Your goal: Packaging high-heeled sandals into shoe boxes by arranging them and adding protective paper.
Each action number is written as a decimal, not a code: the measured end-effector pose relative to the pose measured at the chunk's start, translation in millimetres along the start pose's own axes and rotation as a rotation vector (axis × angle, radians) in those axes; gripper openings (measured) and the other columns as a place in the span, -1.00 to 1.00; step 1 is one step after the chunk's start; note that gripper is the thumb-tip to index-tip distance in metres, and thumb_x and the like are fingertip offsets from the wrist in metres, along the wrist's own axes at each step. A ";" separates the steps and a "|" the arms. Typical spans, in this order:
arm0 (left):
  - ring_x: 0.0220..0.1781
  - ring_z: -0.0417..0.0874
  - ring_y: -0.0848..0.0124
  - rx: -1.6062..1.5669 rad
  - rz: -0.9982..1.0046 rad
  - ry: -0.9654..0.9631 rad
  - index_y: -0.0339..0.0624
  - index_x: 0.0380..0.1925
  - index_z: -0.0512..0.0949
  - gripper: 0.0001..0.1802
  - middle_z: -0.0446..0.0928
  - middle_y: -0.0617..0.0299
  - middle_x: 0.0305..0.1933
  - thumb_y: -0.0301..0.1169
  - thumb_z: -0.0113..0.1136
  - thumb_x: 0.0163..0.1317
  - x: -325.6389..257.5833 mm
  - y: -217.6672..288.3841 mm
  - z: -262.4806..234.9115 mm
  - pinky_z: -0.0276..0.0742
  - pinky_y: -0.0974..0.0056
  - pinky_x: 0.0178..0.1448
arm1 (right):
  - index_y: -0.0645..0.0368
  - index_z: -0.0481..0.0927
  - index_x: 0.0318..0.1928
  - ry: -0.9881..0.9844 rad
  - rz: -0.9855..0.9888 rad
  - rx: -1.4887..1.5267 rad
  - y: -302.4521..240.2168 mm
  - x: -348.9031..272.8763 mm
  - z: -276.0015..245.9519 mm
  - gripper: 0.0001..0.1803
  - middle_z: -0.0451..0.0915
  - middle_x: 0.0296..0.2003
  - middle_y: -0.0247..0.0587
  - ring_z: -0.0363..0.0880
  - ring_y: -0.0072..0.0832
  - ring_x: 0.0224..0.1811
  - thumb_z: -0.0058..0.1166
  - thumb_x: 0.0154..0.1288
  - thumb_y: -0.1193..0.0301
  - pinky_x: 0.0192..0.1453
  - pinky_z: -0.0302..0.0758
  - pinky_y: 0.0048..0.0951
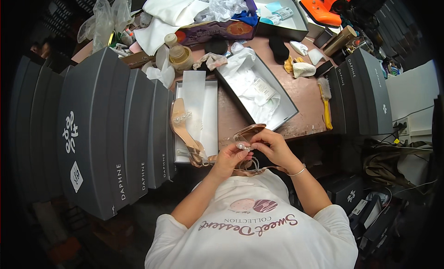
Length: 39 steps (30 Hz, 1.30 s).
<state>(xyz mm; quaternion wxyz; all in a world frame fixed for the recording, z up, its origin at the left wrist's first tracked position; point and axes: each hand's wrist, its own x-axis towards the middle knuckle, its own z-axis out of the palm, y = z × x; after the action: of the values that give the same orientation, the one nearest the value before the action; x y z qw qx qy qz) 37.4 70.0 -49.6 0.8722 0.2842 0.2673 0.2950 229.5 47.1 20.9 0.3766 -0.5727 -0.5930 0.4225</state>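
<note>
Close to my body, a tan sandal point(249, 129) with a clear strap and pearl beads is between my two hands. My left hand point(227, 160) pinches it by the beaded strap, fingers closed. On its other side my right hand point(274, 148) has its fingertips closed at the same strap; part of the sandal is hidden behind the hands. The matching sandal point(177, 117) lies to the left, on a white-lined box lid point(212, 95) with a strip of white paper point(193, 90). Behind my hands stands an open shoe box point(286, 117) with white tissue paper point(240, 67) and a small printed slip inside.
Tall stacks of dark grey shoe boxes point(95, 130) flank the left, with more boxes point(365, 93) at the right. A yellow-handled brush point(327, 109) lies by the table's right edge. Farther back are a liquid bottle point(179, 56), cloths point(304, 69) and a cluttered carton point(217, 32).
</note>
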 end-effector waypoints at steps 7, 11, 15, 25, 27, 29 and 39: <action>-0.02 0.55 0.49 0.039 0.003 -0.037 -0.17 -0.06 0.42 -0.79 0.46 0.28 -0.05 -0.44 0.13 0.34 0.9 -2.2 0.3 0.58 0.31 0.07 | 0.27 0.58 -0.27 -0.037 -0.032 0.035 0.5 -1.9 -0.2 -0.90 0.54 -0.37 -0.19 0.52 -0.42 -0.36 0.18 0.20 0.55 -0.23 0.46 -0.47; -0.01 0.55 0.49 -0.082 -0.053 -0.074 -0.12 -0.13 0.40 -0.84 0.46 0.29 -0.06 -0.44 0.13 0.33 -0.3 -1.0 -2.3 0.57 0.27 0.10 | 0.27 0.58 -0.28 -0.051 -0.094 0.047 1.7 -0.6 3.8 -0.91 0.54 -0.37 -0.18 0.52 -0.39 -0.34 0.17 0.19 0.55 -0.22 0.46 -0.46; -0.01 0.56 0.48 -0.077 -0.009 -0.081 -0.11 -0.14 0.39 -0.84 0.46 0.29 -0.06 -0.44 0.14 0.33 0.2 3.2 3.8 0.57 0.24 0.13 | 0.27 0.58 -0.28 -0.062 -0.080 0.056 -2.9 1.5 3.6 -0.91 0.54 -0.37 -0.18 0.52 -0.37 -0.33 0.17 0.18 0.56 -0.21 0.46 -0.45; -0.06 0.59 0.46 -0.194 0.091 -0.052 -0.12 -0.12 0.42 -0.80 0.50 0.28 -0.08 -0.44 0.18 0.30 2.5 -10.4 9.6 0.58 0.20 0.14 | 0.29 0.57 -0.27 -0.062 -0.013 0.061 -3.6 2.2 1.4 -0.91 0.55 -0.37 -0.19 0.51 -0.46 -0.35 0.15 0.21 0.55 -0.22 0.46 -0.48; -0.06 0.60 0.46 -0.213 0.093 -0.082 -0.12 -0.12 0.43 -0.81 0.51 0.28 -0.10 -0.45 0.18 0.30 2.4 -12.1 6.8 0.58 0.20 0.15 | 0.30 0.57 -0.27 -0.038 0.029 0.102 -3.7 1.2 3.4 -0.91 0.55 -0.37 -0.19 0.51 -0.47 -0.36 0.16 0.21 0.55 -0.23 0.47 -0.48; -0.06 0.60 0.45 -0.204 0.089 -0.108 -0.13 -0.14 0.44 -0.82 0.52 0.29 -0.11 -0.45 0.18 0.30 5.1 -10.6 5.6 0.57 0.20 0.16 | 0.30 0.57 -0.27 -0.053 0.012 0.091 -2.9 1.4 2.8 -0.91 0.55 -0.37 -0.19 0.52 -0.47 -0.36 0.16 0.21 0.56 -0.23 0.47 -0.48; -0.09 0.62 0.47 -0.148 0.110 -0.059 -0.19 0.00 0.46 -0.70 0.56 0.25 -0.08 -0.42 0.20 0.29 4.4 -15.9 6.4 0.58 0.17 0.17 | 0.32 0.56 -0.26 -0.050 0.090 0.183 -2.5 3.4 3.4 -0.92 0.54 -0.37 -0.27 0.51 -0.62 -0.40 0.13 0.27 0.55 -0.31 0.49 -0.57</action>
<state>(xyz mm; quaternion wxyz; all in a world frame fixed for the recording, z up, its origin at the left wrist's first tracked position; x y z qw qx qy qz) 50.3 60.3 -56.8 0.8808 0.2419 0.2031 0.3527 225.2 50.2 21.8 0.3929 -0.5512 -0.5349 0.5056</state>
